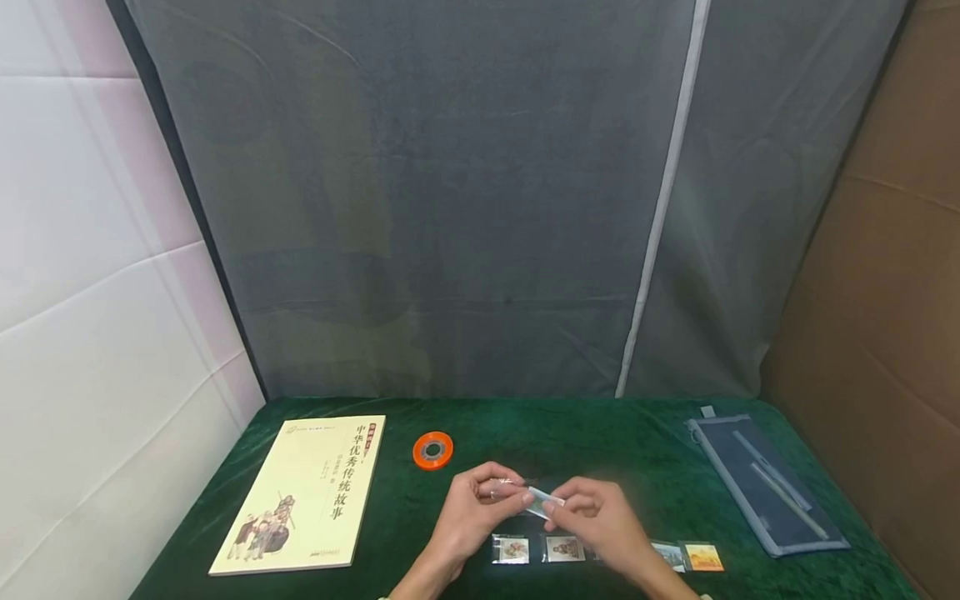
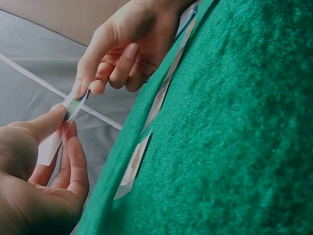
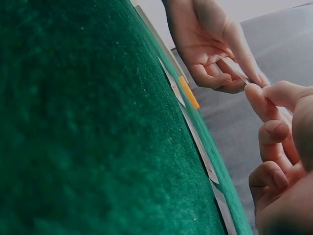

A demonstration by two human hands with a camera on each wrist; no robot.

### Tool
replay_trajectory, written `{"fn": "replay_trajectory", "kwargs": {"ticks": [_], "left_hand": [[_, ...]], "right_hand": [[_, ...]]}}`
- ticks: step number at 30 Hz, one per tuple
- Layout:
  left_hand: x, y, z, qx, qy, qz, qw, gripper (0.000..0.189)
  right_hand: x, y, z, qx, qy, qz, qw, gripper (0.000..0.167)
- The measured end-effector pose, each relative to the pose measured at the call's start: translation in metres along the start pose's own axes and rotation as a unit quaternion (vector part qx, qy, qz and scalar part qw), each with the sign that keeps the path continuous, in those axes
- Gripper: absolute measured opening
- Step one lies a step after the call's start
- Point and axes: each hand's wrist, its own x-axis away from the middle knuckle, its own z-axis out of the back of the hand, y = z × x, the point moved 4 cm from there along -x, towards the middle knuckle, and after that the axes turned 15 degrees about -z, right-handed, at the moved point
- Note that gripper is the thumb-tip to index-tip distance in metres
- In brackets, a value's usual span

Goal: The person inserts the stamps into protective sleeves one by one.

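Both hands hold a small stamp [image 1: 542,502] in a clear sleeve above the cloth. My left hand [image 1: 480,510] pinches one end between thumb and fingers. At the other end, the thumb and forefinger of my right hand [image 1: 600,518] grip the edge. The left wrist view shows a clear flap of the sleeve [image 2: 49,148] sticking out past the left thumb. Below the hands lies a row of sleeved stamps: a pale one [image 1: 513,549], a brownish one [image 1: 564,548], a bluish one [image 1: 670,556] and an orange one [image 1: 703,557]. The right hand and wrist hide part of this row.
A cream book [image 1: 307,492] lies at the left on the green cloth [image 1: 442,425]. Behind the left hand is an orange ring-shaped roll [image 1: 432,450]. A dark zip pouch [image 1: 765,483] with slim tools inside lies at the right. Fabric walls enclose the back and sides.
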Motion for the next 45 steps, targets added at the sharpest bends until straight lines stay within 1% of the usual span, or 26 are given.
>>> {"fn": "replay_trajectory", "kwargs": {"ticks": [3, 5, 10, 17, 21, 26, 28, 30, 35, 41, 45], "left_hand": [[0.0007, 0.0005, -0.0009, 0.0, -0.009, 0.0, 1.0, 0.04], [0.0009, -0.0001, -0.0006, -0.004, -0.01, 0.002, 0.9999, 0.038], [0.0005, -0.002, 0.0014, -0.017, -0.004, 0.003, 0.9998, 0.038], [0.0017, 0.0008, -0.0007, -0.018, -0.005, 0.009, 0.9998, 0.036], [0.0019, 0.0005, -0.0024, -0.003, -0.004, 0.01, 0.9999, 0.039], [0.0016, -0.0013, -0.0043, 0.031, -0.01, 0.008, 0.9994, 0.042], [0.0013, -0.0018, -0.0045, 0.034, -0.014, 0.005, 0.9993, 0.042], [0.0013, -0.0018, -0.0045, 0.033, -0.015, 0.001, 0.9993, 0.041], [0.0013, 0.0001, -0.0046, 0.026, -0.015, 0.001, 0.9995, 0.039], [0.0007, 0.0028, -0.0038, 0.016, -0.007, -0.003, 0.9998, 0.04], [0.0002, 0.0033, -0.0038, 0.015, -0.003, -0.005, 0.9999, 0.04]], "right_hand": [[-0.0001, -0.0004, -0.0009, 0.002, -0.004, -0.008, 1.0, 0.014], [-0.0003, -0.0009, -0.0007, -0.001, 0.002, -0.009, 1.0, 0.015], [-0.0001, -0.0033, 0.0017, -0.011, 0.021, 0.007, 0.9997, 0.016], [-0.0006, -0.0006, -0.0006, -0.008, 0.004, 0.004, 0.9999, 0.016], [-0.0008, -0.0004, -0.0011, -0.007, 0.008, 0.006, 0.9999, 0.015], [-0.0013, -0.0007, 0.0007, -0.015, 0.036, 0.001, 0.9992, 0.014], [-0.0013, -0.0007, 0.0013, -0.018, 0.043, -0.001, 0.9989, 0.014], [-0.0014, -0.0004, 0.0013, -0.016, 0.04, -0.003, 0.9991, 0.014], [-0.0013, 0.0, 0.0001, -0.005, 0.019, -0.004, 0.9998, 0.016], [-0.0009, -0.0003, 0.0014, -0.006, 0.017, -0.01, 0.9998, 0.018], [-0.0015, 0.0011, 0.0009, -0.01, 0.013, -0.007, 0.9998, 0.017]]}}
